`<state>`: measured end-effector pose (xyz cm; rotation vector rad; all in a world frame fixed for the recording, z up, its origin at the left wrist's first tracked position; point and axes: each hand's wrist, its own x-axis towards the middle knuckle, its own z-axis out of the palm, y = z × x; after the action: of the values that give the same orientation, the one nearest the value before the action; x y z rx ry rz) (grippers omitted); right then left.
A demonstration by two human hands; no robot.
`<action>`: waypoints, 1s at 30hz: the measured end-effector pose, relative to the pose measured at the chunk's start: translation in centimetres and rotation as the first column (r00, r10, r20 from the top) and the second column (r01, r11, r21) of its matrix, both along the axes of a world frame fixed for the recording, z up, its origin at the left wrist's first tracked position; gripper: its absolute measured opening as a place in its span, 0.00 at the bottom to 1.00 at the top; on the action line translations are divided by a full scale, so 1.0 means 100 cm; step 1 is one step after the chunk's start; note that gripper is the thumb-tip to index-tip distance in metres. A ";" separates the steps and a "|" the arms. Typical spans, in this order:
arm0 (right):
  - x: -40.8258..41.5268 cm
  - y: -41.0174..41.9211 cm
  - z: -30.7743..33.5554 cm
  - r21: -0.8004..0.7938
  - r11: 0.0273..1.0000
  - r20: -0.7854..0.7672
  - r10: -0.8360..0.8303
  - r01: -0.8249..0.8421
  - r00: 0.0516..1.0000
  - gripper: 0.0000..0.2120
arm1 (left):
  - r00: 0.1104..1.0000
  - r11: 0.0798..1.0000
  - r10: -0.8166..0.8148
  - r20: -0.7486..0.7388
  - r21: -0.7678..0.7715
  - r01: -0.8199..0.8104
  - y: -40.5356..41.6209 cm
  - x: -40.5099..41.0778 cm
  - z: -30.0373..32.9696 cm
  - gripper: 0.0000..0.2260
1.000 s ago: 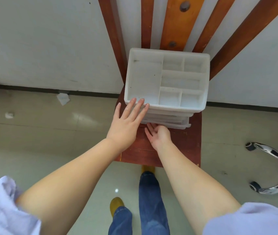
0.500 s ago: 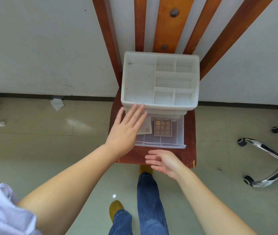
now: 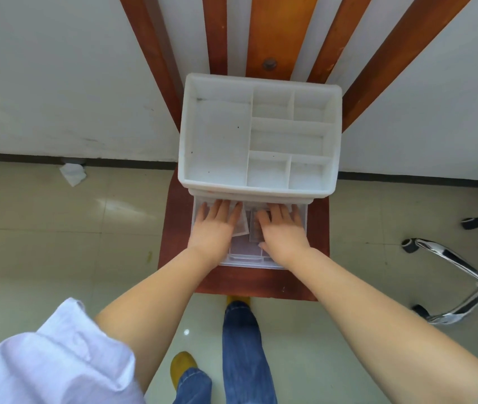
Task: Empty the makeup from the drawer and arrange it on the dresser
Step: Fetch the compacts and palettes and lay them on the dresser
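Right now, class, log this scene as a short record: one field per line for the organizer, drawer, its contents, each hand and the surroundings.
organizer: white organizer on a red-brown stand, top compartments hold nothing
drawer: clear drawer pulled out toward the person
contents: two flat makeup palettes side by side, partly covered by the hands
left hand: left hand inside the drawer, fingers straight, on the left palette
right hand: right hand inside the drawer, fingers straight, on the right palette
surroundings: crumpled tissue on the floor, chrome chair base to the right
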<state>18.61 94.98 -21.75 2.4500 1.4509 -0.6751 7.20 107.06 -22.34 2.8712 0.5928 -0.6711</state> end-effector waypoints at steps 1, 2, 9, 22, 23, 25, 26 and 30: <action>0.002 0.000 0.000 0.014 0.999 0.024 0.029 -0.029 0.999 0.31 | 1.000 1.000 -0.019 0.015 0.009 0.019 0.002 0.001 0.001 0.38; 0.003 -0.001 0.003 0.028 0.999 0.024 0.031 -0.032 0.999 0.30 | 0.999 1.000 -0.030 0.029 0.006 0.030 0.003 0.001 0.004 0.38; -0.009 -0.028 0.056 0.247 0.944 -0.216 -0.167 0.219 0.962 0.28 | 0.988 0.957 0.071 0.141 -0.288 -0.028 0.011 -0.026 0.051 0.40; -0.063 -0.076 0.057 -0.189 0.874 -0.549 -0.471 0.447 0.690 0.30 | 0.944 0.781 0.187 -0.271 -0.542 -0.310 -0.024 -0.084 0.055 0.36; -0.059 -0.073 0.057 -0.169 0.876 -0.554 -0.463 0.451 0.692 0.22 | 0.950 0.789 0.168 -0.263 -0.542 -0.290 -0.024 -0.079 0.056 0.33; -0.053 -0.067 0.057 -0.166 0.893 -0.563 -0.434 0.418 0.703 0.12 | 0.952 0.810 0.117 -0.281 -0.528 -0.256 -0.023 -0.073 0.056 0.31; -0.052 -0.066 0.057 -0.179 0.903 -0.560 -0.419 0.390 0.715 0.12 | 0.949 0.822 0.092 -0.302 -0.515 -0.244 -0.022 -0.072 0.056 0.32; -0.047 -0.068 0.058 -0.223 0.933 -0.516 -0.360 0.284 0.777 0.25 | 0.939 0.842 0.059 -0.339 -0.488 -0.229 -0.021 -0.070 0.054 0.39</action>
<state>13.90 88.17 -15.95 2.5346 1.0741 -1.6121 0.19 104.93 -16.96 2.2056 0.5533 -1.0806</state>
